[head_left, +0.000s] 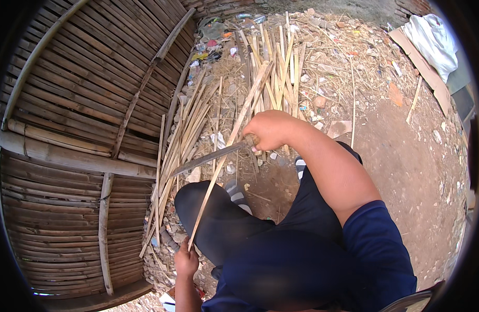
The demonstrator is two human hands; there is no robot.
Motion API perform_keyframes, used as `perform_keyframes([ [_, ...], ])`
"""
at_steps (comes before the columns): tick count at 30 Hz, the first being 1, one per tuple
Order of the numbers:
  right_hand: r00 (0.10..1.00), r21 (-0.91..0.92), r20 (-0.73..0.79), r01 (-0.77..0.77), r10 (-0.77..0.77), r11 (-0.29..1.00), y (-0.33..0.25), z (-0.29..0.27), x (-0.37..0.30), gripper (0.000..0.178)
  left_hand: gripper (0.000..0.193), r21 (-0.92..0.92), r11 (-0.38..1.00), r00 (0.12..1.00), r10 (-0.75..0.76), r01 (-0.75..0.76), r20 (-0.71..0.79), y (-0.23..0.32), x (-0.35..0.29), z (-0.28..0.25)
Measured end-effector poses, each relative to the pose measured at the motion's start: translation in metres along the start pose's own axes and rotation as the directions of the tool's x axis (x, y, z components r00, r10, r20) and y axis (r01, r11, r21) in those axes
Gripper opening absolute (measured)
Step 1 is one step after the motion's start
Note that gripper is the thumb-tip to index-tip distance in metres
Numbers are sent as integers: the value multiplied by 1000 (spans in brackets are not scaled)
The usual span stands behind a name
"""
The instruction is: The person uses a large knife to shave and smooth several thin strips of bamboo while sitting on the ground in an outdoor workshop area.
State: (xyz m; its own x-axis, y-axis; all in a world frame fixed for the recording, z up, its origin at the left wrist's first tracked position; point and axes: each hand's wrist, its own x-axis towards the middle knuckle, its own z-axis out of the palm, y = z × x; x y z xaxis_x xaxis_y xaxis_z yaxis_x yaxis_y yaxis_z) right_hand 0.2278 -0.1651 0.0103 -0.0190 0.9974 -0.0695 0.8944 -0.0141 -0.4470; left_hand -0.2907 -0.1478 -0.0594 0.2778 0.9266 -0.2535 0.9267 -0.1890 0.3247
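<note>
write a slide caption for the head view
Left hand gripping a long pale wooden strip; right hand holding a long dark-bladed metal knife that crosses it in view.

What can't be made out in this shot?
All in the head view:
Machete: handle mostly covered by the right hand.
Bamboo strip: contact with the machete unclear from this single angle.
Left hand: underside hidden by the hand itself.
White sack: inside hidden by its own folds.
Dark curved object, lower right: cut off by the lower edge.

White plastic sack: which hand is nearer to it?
Right. The right hand, gripping the machete, is below and left of the sack; the left hand, holding the bamboo strip, is farther toward lower left.
</note>
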Motion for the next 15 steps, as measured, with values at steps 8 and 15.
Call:
perform_keyframes([
  [8,968,112,-164,-176,193,978,47,-14,5,53,33,-191,966,888,-69,173,455,1,20,-36],
  [15,997,16,62,36,-36,999,-14,-4,1,47,31,-220,949,869,-96,228,485,-9,22,-30],
])
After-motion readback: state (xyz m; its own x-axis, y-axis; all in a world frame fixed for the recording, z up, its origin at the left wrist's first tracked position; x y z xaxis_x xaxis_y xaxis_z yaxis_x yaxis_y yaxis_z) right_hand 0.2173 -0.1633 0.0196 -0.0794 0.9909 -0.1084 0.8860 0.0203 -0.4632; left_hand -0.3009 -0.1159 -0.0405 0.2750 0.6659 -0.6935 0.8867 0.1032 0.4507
